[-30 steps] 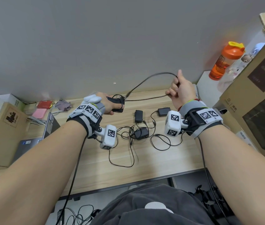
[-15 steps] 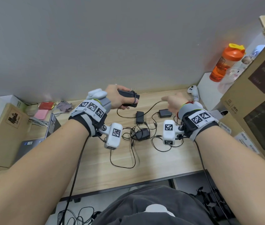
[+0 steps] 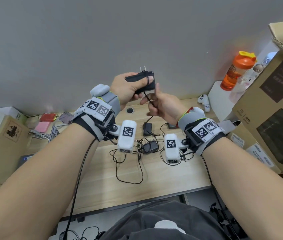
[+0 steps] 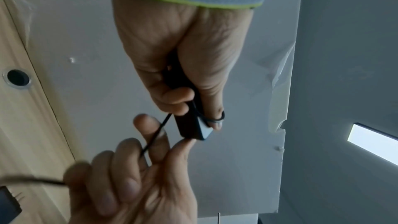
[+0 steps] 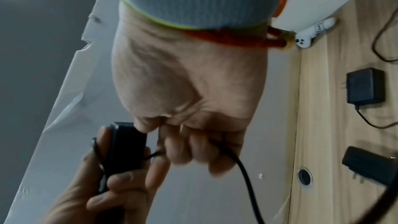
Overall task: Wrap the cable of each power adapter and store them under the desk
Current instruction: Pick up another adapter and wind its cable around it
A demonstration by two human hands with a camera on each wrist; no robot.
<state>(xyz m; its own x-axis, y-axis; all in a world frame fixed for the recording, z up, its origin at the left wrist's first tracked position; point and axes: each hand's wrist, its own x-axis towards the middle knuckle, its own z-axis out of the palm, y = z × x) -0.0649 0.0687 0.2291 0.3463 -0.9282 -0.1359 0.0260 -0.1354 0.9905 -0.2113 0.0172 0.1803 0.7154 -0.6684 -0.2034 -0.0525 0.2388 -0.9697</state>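
My left hand (image 3: 128, 89) grips a black power adapter (image 3: 141, 82) raised above the desk, prongs pointing up, with one cable loop lying over the adapter and my thumb (image 4: 215, 115). Just right of it, my right hand (image 3: 161, 105) holds that adapter's thin black cable (image 3: 148, 98) between curled fingers (image 5: 183, 149); the cable (image 5: 247, 176) trails down toward the desk. Three more black adapters lie on the wooden desk (image 3: 163, 177): one (image 3: 147, 129) at centre, one (image 3: 150, 147) nearer me among tangled cables, one (image 3: 171, 126) partly hidden behind my right wrist.
Loose black cables (image 3: 128, 170) loop across the desk. A white controller (image 3: 204, 102) and an orange bottle (image 3: 237, 71) sit at the back right, beside large cardboard boxes (image 3: 272, 118). Another box (image 3: 0, 148) and a laptop (image 3: 52, 134) are at the left. A cable hole (image 3: 130, 110) is in the desk.
My left hand has lifted the adapter up and to the right. My right hand swung in from the right and now holds the cable close beside the adapter, with a turn over it.
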